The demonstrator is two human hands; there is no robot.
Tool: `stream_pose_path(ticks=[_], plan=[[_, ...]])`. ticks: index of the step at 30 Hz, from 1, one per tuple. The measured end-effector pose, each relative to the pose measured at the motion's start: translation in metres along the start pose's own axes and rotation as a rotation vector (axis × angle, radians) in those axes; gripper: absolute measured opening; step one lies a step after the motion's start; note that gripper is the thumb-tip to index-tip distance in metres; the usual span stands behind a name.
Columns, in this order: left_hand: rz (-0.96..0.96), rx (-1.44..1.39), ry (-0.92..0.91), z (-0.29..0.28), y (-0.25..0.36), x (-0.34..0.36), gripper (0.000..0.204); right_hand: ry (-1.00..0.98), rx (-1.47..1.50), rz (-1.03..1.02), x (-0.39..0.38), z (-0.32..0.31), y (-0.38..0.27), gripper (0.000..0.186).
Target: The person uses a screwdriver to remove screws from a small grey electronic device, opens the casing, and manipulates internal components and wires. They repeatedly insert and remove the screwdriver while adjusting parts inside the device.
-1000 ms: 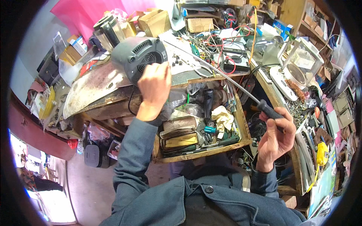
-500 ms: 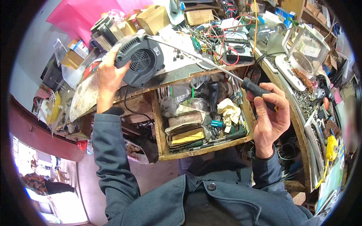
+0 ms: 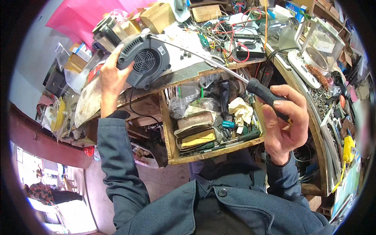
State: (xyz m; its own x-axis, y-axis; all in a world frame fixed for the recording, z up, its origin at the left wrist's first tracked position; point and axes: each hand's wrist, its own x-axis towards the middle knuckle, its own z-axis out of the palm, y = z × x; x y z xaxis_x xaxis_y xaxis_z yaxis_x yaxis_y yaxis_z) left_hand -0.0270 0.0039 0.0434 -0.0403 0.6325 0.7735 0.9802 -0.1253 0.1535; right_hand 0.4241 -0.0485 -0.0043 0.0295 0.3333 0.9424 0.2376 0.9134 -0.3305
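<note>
My left hand (image 3: pixel 114 76) grips the left side of a dark grey appliance base (image 3: pixel 156 68) with a round vented grille, tilted toward me at the bench edge. In my right hand (image 3: pixel 285 125) is the black handle of a long screwdriver (image 3: pixel 260 89); its shaft reaches across to the base's upper corner, where the tip appears to touch beside a round foot or recess. A black cord (image 3: pixel 137 112) hangs beneath the base. Several small black parts (image 3: pixel 185 55) lie on white paper to its right.
Below the bench (image 3: pixel 96 102) an open wooden drawer (image 3: pixel 211 156) holds tools, bags and cloth. Tangled wires surround a meter (image 3: pixel 246 49) at the back. Along the right stand a clear-sided appliance (image 3: pixel 321 41), many small parts and a yellow tape measure (image 3: pixel 348 149). Boxes (image 3: pixel 156 15) crowd the back left.
My left hand has moved leftward from over the grille to the base's side, turning its grille toward me. The screwdriver shifted up-left to the corner; my right hand's fingers changed position on the handle.
</note>
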Motion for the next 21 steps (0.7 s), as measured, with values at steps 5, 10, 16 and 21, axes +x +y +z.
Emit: stream_pose_path(ticks=[5, 10, 16, 21], plan=[[0.038, 0.051, 0.019, 0.0, 0.003, -0.003, 0.065, -0.032, -0.041, -0.031, -0.011, -0.004, -0.001, 0.035], [0.061, 0.072, 0.02, 0.003, 0.011, -0.007, 0.065, -0.059, -0.061, -0.052, -0.015, -0.005, -0.001, 0.033], [0.073, 0.115, 0.011, 0.002, 0.017, -0.008, 0.066, -0.181, -0.164, -0.055, -0.018, -0.009, -0.02, 0.041], [0.109, 0.068, 0.031, 0.005, 0.016, -0.009, 0.066, -0.242, -0.163, -0.125, -0.03, -0.002, -0.034, 0.05]])
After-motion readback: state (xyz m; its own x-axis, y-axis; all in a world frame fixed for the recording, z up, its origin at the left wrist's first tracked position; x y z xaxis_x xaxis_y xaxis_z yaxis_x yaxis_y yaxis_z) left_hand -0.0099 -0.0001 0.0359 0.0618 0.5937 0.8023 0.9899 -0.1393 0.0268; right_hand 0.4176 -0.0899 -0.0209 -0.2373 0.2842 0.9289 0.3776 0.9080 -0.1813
